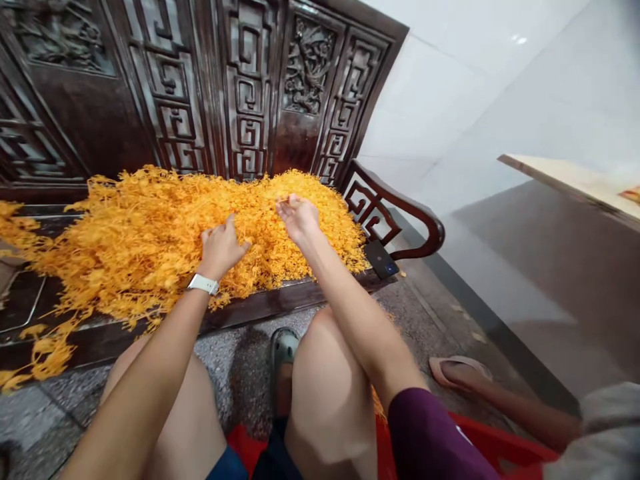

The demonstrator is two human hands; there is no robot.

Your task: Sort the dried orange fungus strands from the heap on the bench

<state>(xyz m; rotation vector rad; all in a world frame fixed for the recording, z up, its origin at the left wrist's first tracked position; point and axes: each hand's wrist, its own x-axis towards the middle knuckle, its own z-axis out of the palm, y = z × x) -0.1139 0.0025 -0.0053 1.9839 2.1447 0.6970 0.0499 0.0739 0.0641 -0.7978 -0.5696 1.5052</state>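
A broad heap of orange-yellow, thin-stemmed, flower-like pieces (150, 233) covers the dark wooden bench seat (280, 300). Over its middle, my left hand (223, 248) reaches in with thumb and fingers apart, the fingertips against the pieces. It wears a watch with a pale strap (203, 284) on the wrist. My right hand (300, 217) is further right, above the finer, looser part of the heap. Its fingers are curled in towards the thumb, palm turned partly up; anything small between them cannot be made out.
Behind the heap rises a carved backrest (200, 87), with a curved armrest (420, 227) at the right. A dark phone (383, 259) lies beside it. Stray orange strands (53, 350) hang over the front edge at left. Another person's sandalled foot (463, 372) is at right, below a board (565, 180).
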